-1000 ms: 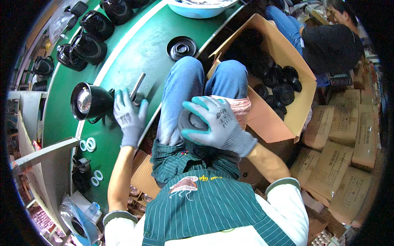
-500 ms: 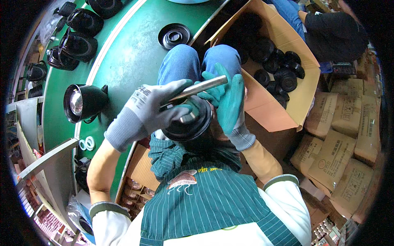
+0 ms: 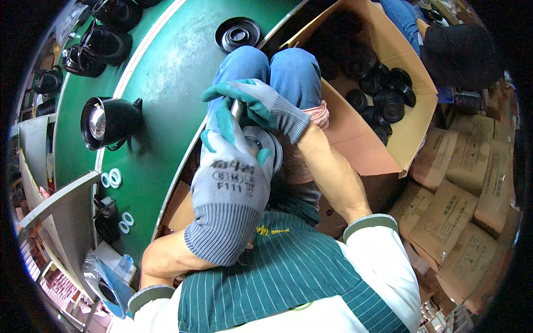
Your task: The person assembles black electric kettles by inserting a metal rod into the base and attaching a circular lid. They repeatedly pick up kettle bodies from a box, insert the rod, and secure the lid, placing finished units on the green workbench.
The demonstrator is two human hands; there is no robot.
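The person's gloved hands meet over the lap, near the centre of the frame. The left hand (image 3: 230, 172) lies back upward, its fingers stretched forward beside a metal rod (image 3: 237, 109) and its thumb against a round part (image 3: 270, 140); whether it grips either one cannot be told. The right hand (image 3: 266, 105) comes in from the right and is bent around the rod's upper end, gripping it. The round part sits just below the right hand, over the lap, mostly covered by the left glove.

At upper centre a black disc (image 3: 237, 34) lies flat on the green bench (image 3: 166, 100). At left, a black housing (image 3: 119, 122) rests on its side, its shiny mouth facing left. White rings (image 3: 119, 178) lie below it. More black pots (image 3: 105, 41) stand at upper left.

At upper right, an open carton (image 3: 417, 114) holds black parts (image 3: 388, 105), with a co-worker (image 3: 461, 55) beyond it. Closed boxes (image 3: 438, 227) are stacked at right.
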